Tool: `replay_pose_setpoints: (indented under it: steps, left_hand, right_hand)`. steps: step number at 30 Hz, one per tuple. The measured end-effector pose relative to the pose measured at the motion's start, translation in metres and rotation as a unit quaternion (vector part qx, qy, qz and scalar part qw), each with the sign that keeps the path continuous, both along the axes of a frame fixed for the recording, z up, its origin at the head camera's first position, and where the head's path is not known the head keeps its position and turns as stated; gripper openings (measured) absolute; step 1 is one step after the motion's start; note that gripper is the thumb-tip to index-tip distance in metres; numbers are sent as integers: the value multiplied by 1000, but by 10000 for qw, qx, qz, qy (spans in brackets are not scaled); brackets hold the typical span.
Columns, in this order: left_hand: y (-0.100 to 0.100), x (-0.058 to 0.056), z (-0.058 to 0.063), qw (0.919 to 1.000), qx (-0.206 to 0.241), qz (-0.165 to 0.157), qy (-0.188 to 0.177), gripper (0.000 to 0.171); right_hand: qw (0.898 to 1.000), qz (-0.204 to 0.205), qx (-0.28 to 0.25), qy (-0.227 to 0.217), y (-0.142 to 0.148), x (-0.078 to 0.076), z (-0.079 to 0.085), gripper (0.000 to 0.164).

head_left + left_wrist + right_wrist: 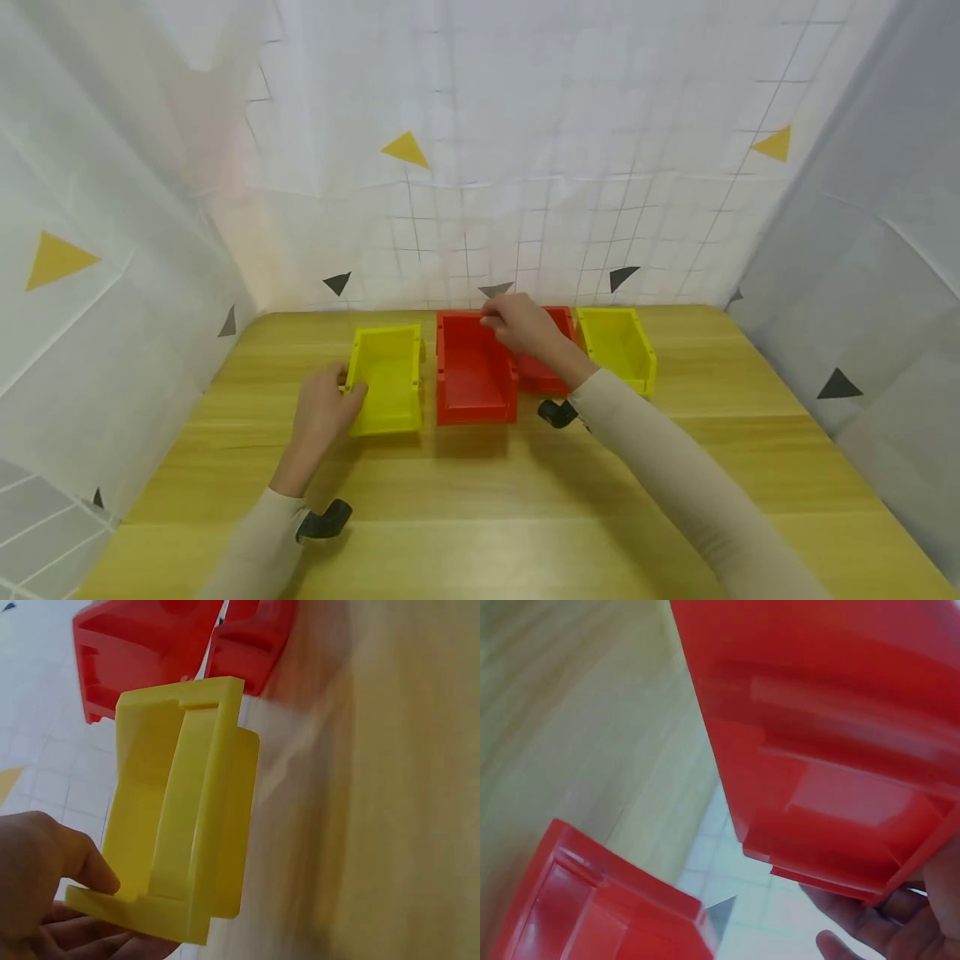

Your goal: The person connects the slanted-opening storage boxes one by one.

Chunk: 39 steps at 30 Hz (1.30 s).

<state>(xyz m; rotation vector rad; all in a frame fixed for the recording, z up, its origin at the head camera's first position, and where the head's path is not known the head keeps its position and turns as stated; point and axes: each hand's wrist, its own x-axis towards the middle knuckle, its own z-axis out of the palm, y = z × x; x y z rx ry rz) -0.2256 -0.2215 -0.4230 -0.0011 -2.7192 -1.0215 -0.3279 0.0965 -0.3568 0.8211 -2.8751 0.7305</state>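
My left hand grips the left wall of a yellow open-front bin, thumb inside and fingers outside. The left wrist view shows this same yellow bin seemingly raised off the table. At the back right corner of the larger red bin, my right hand holds the wall's edge. Seen from the right wrist, fingers curl behind the edge of that red bin, whose outer side fills much of the view. A shadow lies below its front.
A second red bin stands right of the held one, partly hidden by the right forearm. Farther right is another yellow bin. The wooden table meets a white sheet wall behind, with sheets on both sides.
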Motion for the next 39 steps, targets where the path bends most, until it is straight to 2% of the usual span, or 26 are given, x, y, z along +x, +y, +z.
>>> replay_pose_setpoints:
  steps: [7,12,17,20,23,25,28,31,34,37,39]
  left_hand:
    - [2,30,-3,9992,52,-179,-367,41]
    - [6,44,-11,9986,76,-236,-473,39]
    - [9,56,-9,9977,-66,-296,-600,35]
    - [9,62,-4,9955,-97,-420,-841,32]
    - [6,63,1,9927,-92,-556,-1066,40]
    - [3,60,4,9915,-27,-606,-1154,51]
    - [-4,52,3,9921,136,-687,-1039,69]
    - [-10,45,-6,9917,394,-913,-820,74]
    - [-15,40,-19,9893,594,-1167,-639,69]
    - [-16,37,-29,9875,785,-1264,-514,63]
    - [-15,36,-33,9871,860,-1298,-376,60]
  right_hand:
    - [9998,160,-72,-10,5,36,4,12]
    - [9999,100,21,-15,15,56,-2,14]
    - [9997,204,112,63,21,73,-17,9]
    - [9989,331,218,234,22,81,-31,5]
    - [9983,378,280,354,22,86,-40,3]
    - [9982,372,252,389,21,87,-44,3]
    - [9987,317,203,330,20,87,-48,4]
    - [9996,223,151,126,19,86,-53,4]
    - [9998,81,149,-96,18,86,-60,8]
    - [9998,10,16,-200,18,85,-65,11]
    - [9997,-71,-85,-217,19,87,-66,20]
